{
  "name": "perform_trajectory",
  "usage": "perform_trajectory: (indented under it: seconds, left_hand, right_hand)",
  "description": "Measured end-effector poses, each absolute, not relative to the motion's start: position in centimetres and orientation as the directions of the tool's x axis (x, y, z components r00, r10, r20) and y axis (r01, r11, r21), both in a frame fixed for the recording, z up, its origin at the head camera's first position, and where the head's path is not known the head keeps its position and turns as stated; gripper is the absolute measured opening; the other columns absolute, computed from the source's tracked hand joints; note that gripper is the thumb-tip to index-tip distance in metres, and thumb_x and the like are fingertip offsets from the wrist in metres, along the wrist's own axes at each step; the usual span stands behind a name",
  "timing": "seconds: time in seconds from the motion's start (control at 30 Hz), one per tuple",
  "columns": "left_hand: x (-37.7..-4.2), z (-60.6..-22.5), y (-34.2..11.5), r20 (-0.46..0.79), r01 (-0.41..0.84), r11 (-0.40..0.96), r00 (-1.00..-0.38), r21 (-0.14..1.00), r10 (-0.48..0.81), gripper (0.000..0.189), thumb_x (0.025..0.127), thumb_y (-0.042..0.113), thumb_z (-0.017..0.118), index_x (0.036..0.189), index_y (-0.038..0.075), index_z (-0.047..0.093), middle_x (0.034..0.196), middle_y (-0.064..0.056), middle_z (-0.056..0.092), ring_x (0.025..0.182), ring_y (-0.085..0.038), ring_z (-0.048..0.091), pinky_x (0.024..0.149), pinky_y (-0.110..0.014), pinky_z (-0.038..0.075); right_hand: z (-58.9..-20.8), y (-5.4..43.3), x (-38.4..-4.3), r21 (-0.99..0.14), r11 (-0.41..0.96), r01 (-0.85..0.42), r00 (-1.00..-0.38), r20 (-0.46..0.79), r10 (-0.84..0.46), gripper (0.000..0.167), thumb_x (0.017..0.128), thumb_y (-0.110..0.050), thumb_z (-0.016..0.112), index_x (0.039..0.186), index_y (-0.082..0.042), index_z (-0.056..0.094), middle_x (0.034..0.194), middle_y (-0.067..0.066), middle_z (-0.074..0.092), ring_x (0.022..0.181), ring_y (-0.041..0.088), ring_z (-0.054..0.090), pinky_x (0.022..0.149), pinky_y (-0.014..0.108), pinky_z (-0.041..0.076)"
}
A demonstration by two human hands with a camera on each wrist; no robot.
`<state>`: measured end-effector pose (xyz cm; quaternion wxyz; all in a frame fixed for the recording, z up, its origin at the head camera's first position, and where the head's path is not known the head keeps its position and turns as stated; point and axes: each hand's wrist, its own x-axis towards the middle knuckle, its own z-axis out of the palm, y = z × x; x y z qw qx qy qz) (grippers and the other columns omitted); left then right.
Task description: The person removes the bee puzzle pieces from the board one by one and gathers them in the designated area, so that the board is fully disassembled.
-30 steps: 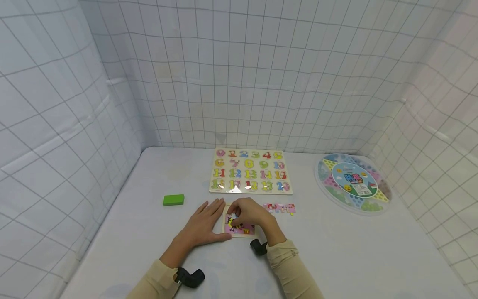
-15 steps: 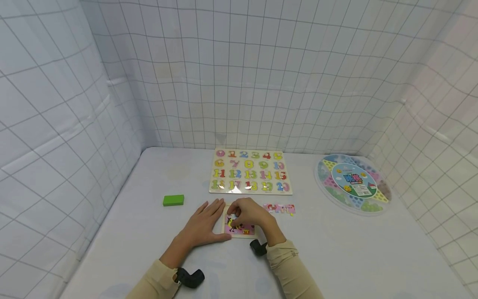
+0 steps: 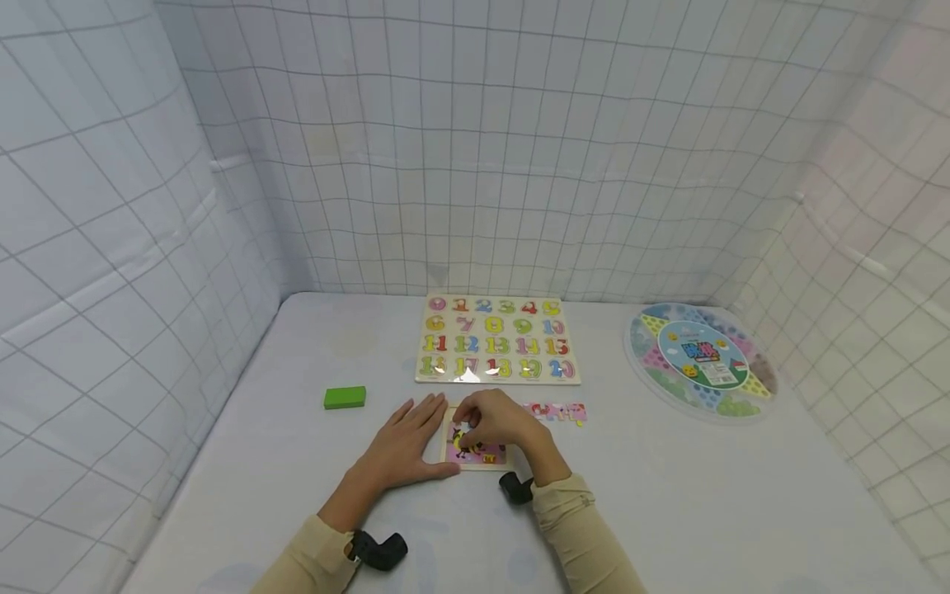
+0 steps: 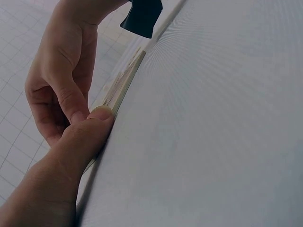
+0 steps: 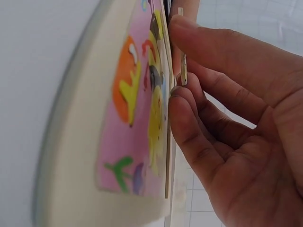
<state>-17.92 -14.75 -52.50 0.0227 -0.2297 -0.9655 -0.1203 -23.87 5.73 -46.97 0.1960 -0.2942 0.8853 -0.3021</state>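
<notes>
A small framed jigsaw puzzle (image 3: 486,458) with a pink picture of a yellow-and-black cartoon bee lies on the table. My left hand (image 3: 404,445) rests flat at its left side, fingers spread, its thumb on the near corner of the frame, as the left wrist view also shows. Over the board's upper part, my right hand (image 3: 497,419) pinches a thin puzzle piece (image 5: 183,56), seen edge-on between thumb and fingers in the right wrist view. Under those fingertips, part of the board is hidden. Several loose pink puzzle pieces (image 3: 557,412) lie just right of the board.
Behind the hands lies a number board (image 3: 497,338). A green block (image 3: 345,398) sits to the left. At the right is a round, clear-rimmed game board (image 3: 701,359) with a star pattern. White gridded cloth walls (image 3: 490,165) enclose the table.
Almost nothing differs. The head view has shifted very slightly, and both hands hold the same places at the puzzle.
</notes>
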Motion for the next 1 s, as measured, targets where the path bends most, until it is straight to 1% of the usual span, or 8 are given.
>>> perform_trajectory:
  seconds: [0.1, 0.27, 0.53, 0.77, 1.0]
  left_hand:
    - [-17.9, -52.5, -14.7, 0.098, 0.447, 0.864, -0.894, 0.229, 0.437, 0.103, 0.079, 0.077, 0.053, 0.153, 0.009, 0.030, 0.161, -0.006, 0.029, 0.149, -0.024, 0.027, 0.122, -0.048, 0.022]
    - [-17.9, -52.4, -14.6, 0.092, 0.438, 0.865, -0.899, 0.245, 0.429, 0.104, 0.078, 0.078, 0.053, 0.153, 0.010, 0.030, 0.161, -0.005, 0.028, 0.150, -0.023, 0.027, 0.122, -0.048, 0.022]
    - [-18.0, -52.6, -14.7, 0.092, 0.424, 0.874, -0.905, 0.235, 0.415, 0.105, 0.077, 0.081, 0.051, 0.154, 0.012, 0.029, 0.161, -0.004, 0.028, 0.150, -0.022, 0.027, 0.122, -0.047, 0.022]
    - [-18.0, -52.6, -14.7, 0.099, 0.428, 0.873, -0.904, 0.233, 0.416, 0.106, 0.077, 0.080, 0.051, 0.154, 0.011, 0.030, 0.161, -0.005, 0.029, 0.149, -0.023, 0.027, 0.122, -0.047, 0.022]
    - [-17.9, -52.5, -14.6, 0.084, 0.425, 0.869, -0.905, 0.252, 0.418, 0.105, 0.078, 0.079, 0.052, 0.154, 0.010, 0.029, 0.161, -0.006, 0.028, 0.150, -0.023, 0.025, 0.123, -0.047, 0.021]
  right_hand:
    - [-46.8, 6.2, -23.9, -0.641, 0.653, -0.404, -0.757, -0.167, -0.632, 0.028, 0.073, -0.018, 0.085, 0.098, -0.015, 0.072, 0.086, -0.007, 0.067, 0.078, 0.005, 0.057, 0.073, 0.019, 0.050]
    - [-46.6, 7.7, -24.0, -0.642, 0.651, -0.405, -0.771, -0.142, -0.620, 0.028, 0.072, -0.015, 0.086, 0.096, -0.013, 0.073, 0.085, -0.004, 0.066, 0.077, 0.008, 0.056, 0.070, 0.021, 0.050]
    - [-46.1, 10.8, -24.2, -0.640, 0.671, -0.374, -0.805, -0.134, -0.578, 0.030, 0.070, -0.014, 0.087, 0.095, -0.011, 0.073, 0.086, -0.002, 0.065, 0.078, 0.012, 0.055, 0.071, 0.024, 0.049]
    - [-46.4, 12.6, -24.4, -0.634, 0.692, -0.345, -0.816, -0.162, -0.554, 0.026, 0.069, -0.011, 0.087, 0.090, -0.012, 0.073, 0.083, -0.003, 0.064, 0.078, 0.012, 0.055, 0.070, 0.023, 0.049]
    - [-46.5, 13.6, -24.4, -0.626, 0.716, -0.308, -0.830, -0.191, -0.525, 0.026, 0.069, -0.009, 0.087, 0.091, -0.011, 0.073, 0.084, -0.002, 0.065, 0.078, 0.013, 0.055, 0.071, 0.025, 0.049]
